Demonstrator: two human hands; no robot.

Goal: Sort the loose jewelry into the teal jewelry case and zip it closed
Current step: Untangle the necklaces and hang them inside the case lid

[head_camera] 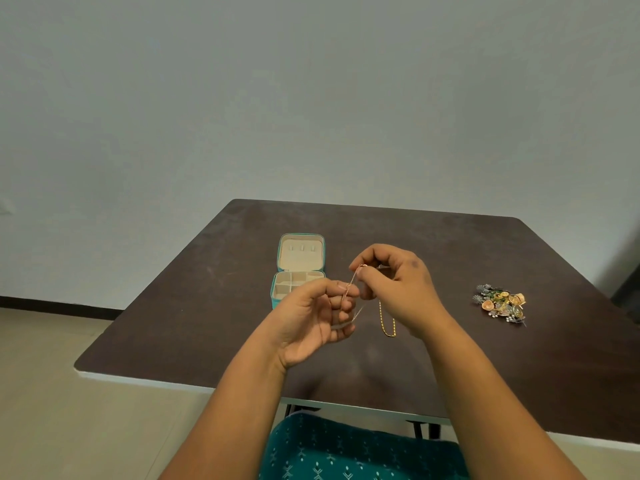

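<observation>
**Untangling chains above the worktop**

Sitting left on the worktop [207, 271], the teal jewelry case [299, 268] lies open, its visible compartments apparently empty. The left hand [311, 320] pinches a thin rose chain [350, 289]; the right hand [398, 289] pinches its upper end, a gold chain [387, 323] dangling below. They could knot or slip. A jewelry pile [500, 303] waits far right.

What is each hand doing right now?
Left hand: fingers pinching the thin chain.
Right hand: fingers pinching the same chain's upper end.
</observation>
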